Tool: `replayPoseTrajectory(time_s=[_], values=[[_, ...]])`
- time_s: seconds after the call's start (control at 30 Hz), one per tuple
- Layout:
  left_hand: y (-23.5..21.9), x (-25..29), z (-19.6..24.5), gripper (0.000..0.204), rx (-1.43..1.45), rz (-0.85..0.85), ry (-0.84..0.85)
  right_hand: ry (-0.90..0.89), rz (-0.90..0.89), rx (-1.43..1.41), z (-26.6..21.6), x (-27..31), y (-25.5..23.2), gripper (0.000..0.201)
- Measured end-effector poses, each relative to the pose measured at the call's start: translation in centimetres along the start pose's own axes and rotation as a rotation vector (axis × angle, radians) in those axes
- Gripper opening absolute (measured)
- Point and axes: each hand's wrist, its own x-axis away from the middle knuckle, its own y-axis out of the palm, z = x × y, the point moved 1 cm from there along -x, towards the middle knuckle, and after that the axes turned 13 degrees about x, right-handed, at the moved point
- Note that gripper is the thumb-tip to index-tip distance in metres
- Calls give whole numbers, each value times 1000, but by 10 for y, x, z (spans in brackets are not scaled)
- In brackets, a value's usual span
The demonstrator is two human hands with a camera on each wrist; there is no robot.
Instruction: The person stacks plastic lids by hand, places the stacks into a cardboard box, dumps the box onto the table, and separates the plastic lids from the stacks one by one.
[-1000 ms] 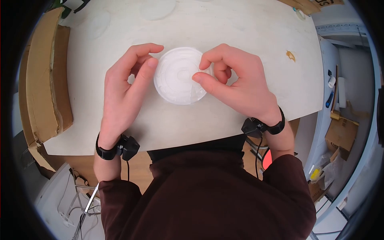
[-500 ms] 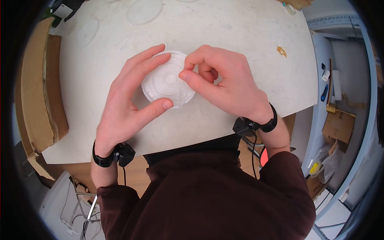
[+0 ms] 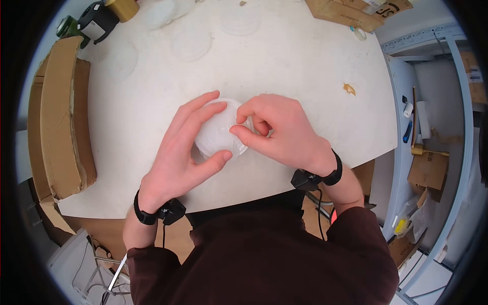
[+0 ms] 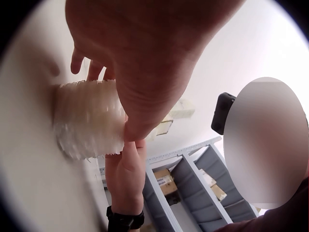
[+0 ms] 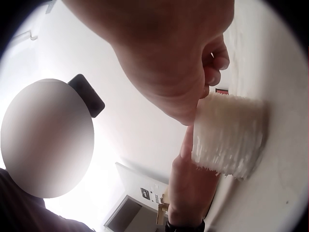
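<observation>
A stack of round translucent plastic lids (image 3: pixel 216 134) stands on the table; both wrist views show its ridged side. My left hand (image 3: pixel 180 147) curves round it, with the fingers along the far left rim and the thumb at the near edge. Above the stack's right part, my right hand (image 3: pixel 284 132) has thumb and index tips brought together at the top lid (image 5: pixel 207 96), pinching its edge. The fingertips hide that small spot. The remaining right fingers are curled inward.
A long cardboard box (image 3: pixel 66 122) runs along the table's left edge. Faint clear discs (image 3: pixel 190 43) lie farther back. Another cardboard box (image 3: pixel 345 15) and a tape roll (image 3: pixel 360 33) sit at the back right. Blue-grey shelving (image 3: pixel 399 96) stands right of the table.
My left hand has spread round the stack, its thumb moving to the near side. The right thumb and index have drawn together over the lid's edge. The head view has shifted.
</observation>
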Motion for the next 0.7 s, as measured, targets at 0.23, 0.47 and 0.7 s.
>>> replayPoseTrajectory(time_s=[0.23, 0.47, 0.7], values=[[5, 2, -3, 71, 44, 16, -20, 277, 30, -194, 17, -7, -11, 17], [5, 4, 0, 67, 6, 34, 16, 209, 109, 153, 87, -86, -29, 36], [1, 4, -5, 58, 27, 119, 55, 393, -48, 365, 142, -165, -20, 38]])
